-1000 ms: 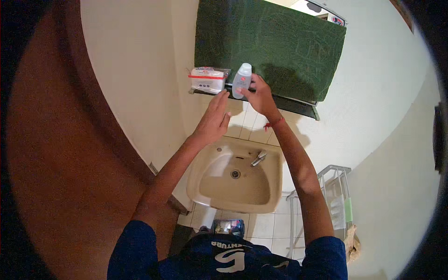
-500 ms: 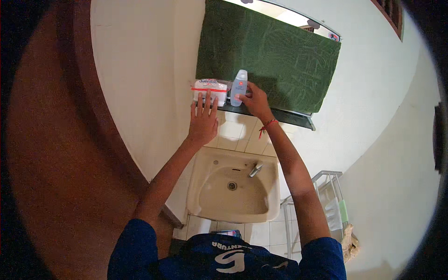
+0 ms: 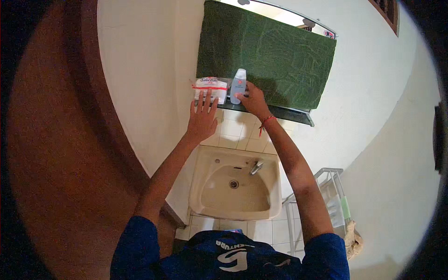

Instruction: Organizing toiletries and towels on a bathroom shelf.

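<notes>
On a narrow dark shelf (image 3: 275, 111) stands a white soft pack with a red stripe (image 3: 218, 95), probably of tissues or wipes. My left hand (image 3: 202, 120) lies against its front, fingers spread out. Just right of the pack is an upright pale, translucent bottle with a white cap (image 3: 238, 87). My right hand (image 3: 255, 100) grips the bottle from its right side, the thumb across its front. A red string bracelet circles my right wrist. The fingers behind the bottle are hidden.
A dark green towel (image 3: 266, 51) hangs over a mirror behind the shelf. Below sits a beige washbasin (image 3: 196, 186) with a metal tap (image 3: 256, 167). To the right stands a grey metal rack (image 3: 332, 171) with cloths. A brown door or panel (image 3: 60, 154) fills the left side.
Both hands stay almost where they were, on the pack and the bottle. The whole view has shifted slightly.
</notes>
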The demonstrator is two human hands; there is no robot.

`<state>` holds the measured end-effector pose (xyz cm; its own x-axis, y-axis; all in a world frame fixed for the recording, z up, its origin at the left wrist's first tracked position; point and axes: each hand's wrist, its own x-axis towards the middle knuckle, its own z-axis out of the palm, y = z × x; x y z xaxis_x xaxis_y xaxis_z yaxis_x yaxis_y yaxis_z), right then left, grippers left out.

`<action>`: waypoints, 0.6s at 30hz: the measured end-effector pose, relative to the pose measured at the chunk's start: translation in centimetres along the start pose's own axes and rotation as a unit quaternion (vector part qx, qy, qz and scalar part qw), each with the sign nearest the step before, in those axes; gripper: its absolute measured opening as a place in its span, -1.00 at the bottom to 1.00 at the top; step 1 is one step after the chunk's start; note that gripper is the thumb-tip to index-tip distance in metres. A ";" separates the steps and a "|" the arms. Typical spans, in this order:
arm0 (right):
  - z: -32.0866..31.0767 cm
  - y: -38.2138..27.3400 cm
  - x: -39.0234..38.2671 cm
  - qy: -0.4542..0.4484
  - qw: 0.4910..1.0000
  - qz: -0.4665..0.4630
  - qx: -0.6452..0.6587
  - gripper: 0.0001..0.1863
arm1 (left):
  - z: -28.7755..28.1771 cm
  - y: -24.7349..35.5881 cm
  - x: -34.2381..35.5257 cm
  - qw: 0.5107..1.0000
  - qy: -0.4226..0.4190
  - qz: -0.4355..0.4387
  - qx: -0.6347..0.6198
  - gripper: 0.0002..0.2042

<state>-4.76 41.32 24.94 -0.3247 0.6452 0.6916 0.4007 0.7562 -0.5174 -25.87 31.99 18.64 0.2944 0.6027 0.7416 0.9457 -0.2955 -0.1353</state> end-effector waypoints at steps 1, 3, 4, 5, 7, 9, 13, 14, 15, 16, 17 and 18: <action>0.1 0.0 0.2 0.008 1.000 0.007 0.002 -0.53 | -0.2 0.1 0.1 1.000 -0.005 -0.005 0.007 -0.32; 0.4 -0.1 0.1 0.026 0.999 0.013 0.038 -0.54 | -0.9 0.0 0.3 1.000 -0.006 -0.007 0.021 -0.35; 0.7 -0.1 -0.2 0.034 0.996 0.023 0.073 -0.54 | -0.9 -0.2 0.0 1.000 0.003 -0.006 0.006 -0.38; 0.9 0.2 -0.2 0.037 0.996 0.017 0.076 -0.54 | -1.1 -0.2 0.0 1.000 0.014 -0.003 -0.009 -0.41; 0.9 1.2 -0.2 0.023 0.998 0.011 0.064 -0.49 | -1.4 0.1 -0.2 1.000 0.015 -0.004 -0.001 -0.43; 0.6 2.8 -0.3 0.026 0.997 0.010 0.071 -0.50 | -1.1 0.7 -0.1 1.000 0.010 -0.003 -0.007 -0.45; 1.2 2.2 0.1 0.012 0.997 0.012 0.071 -0.52 | -2.2 0.6 -0.5 1.000 0.026 -0.009 -0.009 -0.45; 1.3 2.0 0.2 0.011 0.997 0.010 0.075 -0.52 | -2.4 0.5 -0.7 1.000 0.027 -0.011 -0.012 -0.46; 1.4 1.8 0.4 0.025 0.999 0.007 0.048 -0.55 | -2.6 0.6 -0.7 1.000 0.025 -0.013 -0.009 -0.46; 1.5 1.9 0.5 0.040 0.999 0.004 0.020 -0.58 | -2.8 0.7 -0.6 0.999 0.028 -0.009 -0.018 -0.46; 1.5 2.0 0.5 0.040 0.999 0.006 0.023 -0.58 | -2.9 0.8 -0.6 0.999 0.031 -0.005 -0.028 -0.46; 1.3 2.1 0.6 0.034 0.999 0.021 0.036 -0.57 | -3.1 1.0 -0.6 0.999 0.027 -0.005 -0.027 -0.46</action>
<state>-5.26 43.47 23.59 -0.2495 0.6702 0.6990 0.3488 0.7356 -0.5808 -25.57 29.01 20.08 0.2754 0.5656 0.7774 0.9395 -0.3298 -0.0929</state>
